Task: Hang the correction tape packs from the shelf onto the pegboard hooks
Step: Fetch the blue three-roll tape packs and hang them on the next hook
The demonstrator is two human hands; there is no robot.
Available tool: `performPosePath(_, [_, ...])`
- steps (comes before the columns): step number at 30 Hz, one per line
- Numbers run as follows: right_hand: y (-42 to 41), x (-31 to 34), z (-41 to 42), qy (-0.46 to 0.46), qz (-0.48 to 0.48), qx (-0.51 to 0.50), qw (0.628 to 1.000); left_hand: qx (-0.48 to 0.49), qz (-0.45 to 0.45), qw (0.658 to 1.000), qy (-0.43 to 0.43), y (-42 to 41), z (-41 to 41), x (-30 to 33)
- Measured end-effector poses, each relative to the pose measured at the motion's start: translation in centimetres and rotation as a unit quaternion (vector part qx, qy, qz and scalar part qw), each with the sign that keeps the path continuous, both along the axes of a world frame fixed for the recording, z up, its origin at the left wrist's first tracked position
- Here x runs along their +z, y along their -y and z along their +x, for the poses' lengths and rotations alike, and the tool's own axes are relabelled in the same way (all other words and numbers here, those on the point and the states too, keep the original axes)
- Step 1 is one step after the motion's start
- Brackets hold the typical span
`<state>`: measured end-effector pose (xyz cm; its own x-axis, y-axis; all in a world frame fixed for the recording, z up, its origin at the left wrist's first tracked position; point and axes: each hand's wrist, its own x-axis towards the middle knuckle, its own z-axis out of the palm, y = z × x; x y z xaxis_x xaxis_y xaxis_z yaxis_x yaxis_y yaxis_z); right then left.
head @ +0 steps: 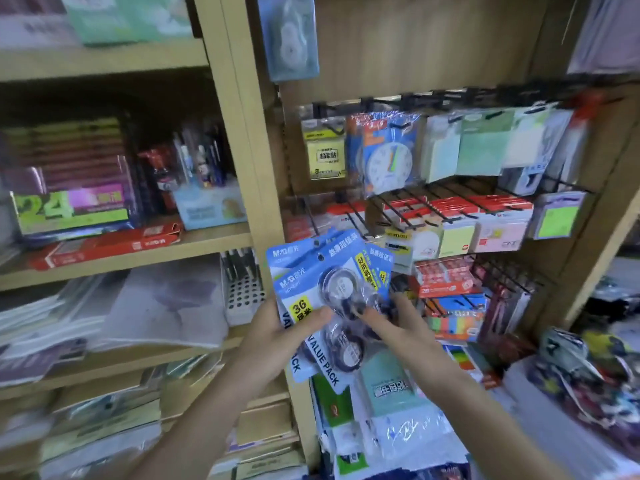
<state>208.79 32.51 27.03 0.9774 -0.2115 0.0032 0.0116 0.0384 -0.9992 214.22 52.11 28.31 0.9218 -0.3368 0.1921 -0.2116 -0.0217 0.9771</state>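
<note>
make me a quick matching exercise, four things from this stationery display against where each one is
Things:
1. correction tape packs
2. clock pack
3. long red box
4. green sticky notes

Places:
A. lying on the wooden shelf at left
B. hanging on the top hook row, beside the yellow pack
C. held in both hands
D. hanging at the far right of the rack

Pairs: 1-C, 2-B, 3-A, 4-D

Wooden shelving unit (239, 140), pale uprights. Middle shelf board (194, 244): flat red box (104, 245) at front edge, light-blue box (209, 207) behind it, pens (204, 157) standing upright, boxed stack marked 24 (69, 188). Board below: loose paper sheets and plastic sleeves (114, 313) (blurred), white perforated pen holder (242, 292) at right end
</note>
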Motion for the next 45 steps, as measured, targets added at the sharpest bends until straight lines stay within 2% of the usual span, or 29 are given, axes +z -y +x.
performPosePath(3, [3.0, 1.7, 0.6, 0.010, 0.007, -0.034, 0.999, 0.010, -0.022, 1.000, 0.012, 2.3, 0.6, 2.1])
performPosePath(12, [9.7, 8.5, 3.3, 0.131, -0.011, -0.044, 0.990, 0.074, -0.104, 0.989, 0.072, 9.7, 2.9, 7.4])
performPosePath(20, [13.5, 16.3, 5.4, 0.239, -0.034, 0.019, 0.970, 0.148, -0.175, 0.956, 0.184, 14.2, 3.7, 15.5])
performPosePath(25, [14.6, 20.5, 7.1, 0.258, -0.061, 0.104, 0.959, 0.163, -0.190, 0.942, 0.223, 15.4, 4.5, 20.1])
performPosePath(34, [14.8, 25.6, 9.4, 0.250, -0.042, 0.125, 0.959, 0.159, -0.183, 0.946, 0.214, 15.4, 7.3, 25.3])
performPosePath(45, [13.3, 27.9, 11.1, 0.256, -0.040, 0.097, 0.961, 0.147, -0.190, 0.955, 0.175, 14.7, 9.8, 27.2])
